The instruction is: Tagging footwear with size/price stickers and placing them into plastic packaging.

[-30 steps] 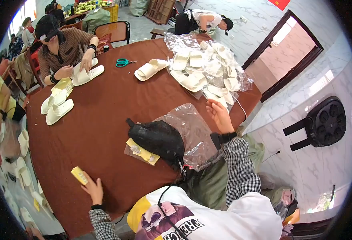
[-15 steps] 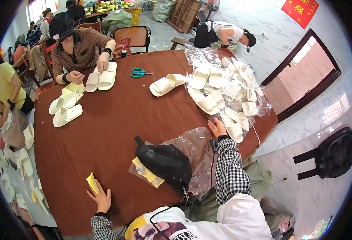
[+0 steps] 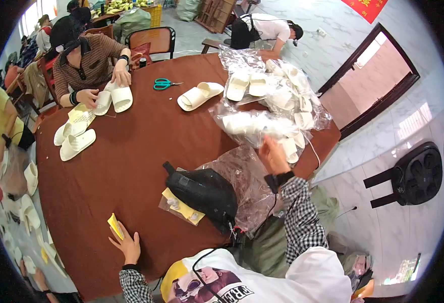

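Note:
My left hand point(image 3: 127, 248) rests low on the brown cloth, with a small yellow folded stack of paper point(image 3: 115, 225) held upright at its fingers. On the right, my right hand point(image 3: 276, 155) grips the near edge of a clear plastic bag holding a pair of white slippers point(image 3: 255, 122); the bag is smeared by motion. Behind it lies a heap of bagged white slippers point(image 3: 282, 96). A single loose slipper pair point(image 3: 200, 96) sits left of the heap. Between my arms lie a black pouch point(image 3: 204, 194) and a bag of yellow cards point(image 3: 181, 206).
Across the table point(image 3: 136, 166), a co-worker handles white slippers point(image 3: 113, 99), with more slippers point(image 3: 75, 141) beside them. Teal scissors point(image 3: 165, 84) lie near the far edge. A crumpled clear plastic sheet point(image 3: 247, 177) adjoins the pouch. Another person bends behind the heap.
My right hand has taken hold of a bagged slipper pair at the heap's near side and shifted it leftward. My left hand stays with the yellow stack. The co-worker's hands moved onto the slippers.

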### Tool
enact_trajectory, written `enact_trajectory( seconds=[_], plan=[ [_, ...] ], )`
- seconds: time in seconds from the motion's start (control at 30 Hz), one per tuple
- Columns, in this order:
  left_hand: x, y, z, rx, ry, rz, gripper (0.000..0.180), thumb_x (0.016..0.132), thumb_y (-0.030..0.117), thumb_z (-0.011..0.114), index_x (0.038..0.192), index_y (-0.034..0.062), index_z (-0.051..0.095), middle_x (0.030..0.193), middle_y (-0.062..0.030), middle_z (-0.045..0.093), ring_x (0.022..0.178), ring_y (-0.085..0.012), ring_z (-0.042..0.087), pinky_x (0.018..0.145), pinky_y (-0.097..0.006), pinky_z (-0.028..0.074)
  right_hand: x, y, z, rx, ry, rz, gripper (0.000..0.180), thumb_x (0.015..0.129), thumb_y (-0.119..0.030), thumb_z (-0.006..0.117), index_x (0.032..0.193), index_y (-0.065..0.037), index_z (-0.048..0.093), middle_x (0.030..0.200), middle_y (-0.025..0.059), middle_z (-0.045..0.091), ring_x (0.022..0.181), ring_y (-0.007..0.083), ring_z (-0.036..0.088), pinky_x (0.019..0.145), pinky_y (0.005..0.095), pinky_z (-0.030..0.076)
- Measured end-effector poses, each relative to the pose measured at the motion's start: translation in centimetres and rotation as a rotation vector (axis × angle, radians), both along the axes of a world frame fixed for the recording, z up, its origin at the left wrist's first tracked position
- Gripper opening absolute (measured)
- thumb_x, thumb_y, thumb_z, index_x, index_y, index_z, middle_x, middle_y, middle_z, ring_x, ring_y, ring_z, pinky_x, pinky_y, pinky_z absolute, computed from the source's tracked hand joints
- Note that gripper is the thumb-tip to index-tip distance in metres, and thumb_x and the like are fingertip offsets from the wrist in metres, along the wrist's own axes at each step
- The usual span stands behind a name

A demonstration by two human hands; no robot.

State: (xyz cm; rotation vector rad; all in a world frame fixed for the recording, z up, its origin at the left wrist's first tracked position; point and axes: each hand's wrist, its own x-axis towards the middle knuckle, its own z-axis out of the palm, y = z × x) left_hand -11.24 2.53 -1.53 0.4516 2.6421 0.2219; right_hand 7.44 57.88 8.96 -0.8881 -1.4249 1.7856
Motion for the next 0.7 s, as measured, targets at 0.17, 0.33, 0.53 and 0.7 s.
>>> enact_trajectory(
  seconds=[0.17, 0.33, 0.53, 0.7],
  plan=[
    [0.1, -0.1, 0.4, 0.005, 0.023, 0.026, 0.081, 0.098, 0.035, 0.05, 0.156, 0.0053, 0.002, 0.161, -0.0203, 0.002, 0.149, -0.0354, -0.008, 0.115, -0.059, -0.01, 3.2, -4.0, -3.2, -0.486, -0.196, 0.021, 0.09, 0.093, -0.068, 0.045, 0.141, 0.005, 0.027, 0.081, 0.0076, 0.058, 0.068, 0.0151, 0.059, 0.06, 0.028, 0.054],
    [0.1, -0.3, -0.4, 0.057, 0.065, -0.012, 0.082, 0.096, 0.033, 0.054, 0.155, 0.0037, 0.006, 0.161, -0.02, 0.005, 0.149, -0.0365, -0.005, 0.115, -0.059, -0.008, 1.8, 0.2, -4.4, -0.104, -0.437, -0.013, 0.047, 0.1, -0.047, 0.046, 0.106, 0.0, 0.052, 0.076, 0.0112, 0.058, 0.064, 0.0226, 0.058, 0.057, 0.0383, 0.048],
    [0.6, -0.9, 0.6, 0.074, 0.039, 0.058, 0.079, 0.096, 0.032, 0.052, 0.155, 0.0032, 0.007, 0.161, -0.0205, 0.005, 0.149, -0.0368, -0.006, 0.114, -0.06, -0.009, -7.8, -0.6, 4.2, 0.596, -0.25, -0.068, 0.046, 0.1, -0.032, 0.04, 0.109, 0.006, 0.064, 0.096, 0.0162, 0.066, 0.092, 0.027, 0.058, 0.081, 0.0373, 0.046],
    [0.2, 0.4, 1.0, 0.118, 0.03, -0.006, 0.079, 0.097, 0.033, 0.051, 0.155, 0.0016, 0.007, 0.161, -0.0209, 0.005, 0.149, -0.0364, -0.009, 0.114, -0.06, -0.011, -4.8, 6.4, 6.3, 0.835, -0.515, -0.255, 0.042, 0.095, -0.032, 0.053, 0.093, 0.007, 0.066, 0.074, 0.0118, 0.062, 0.067, 0.0215, 0.058, 0.065, 0.0375, 0.046]
  ],
)
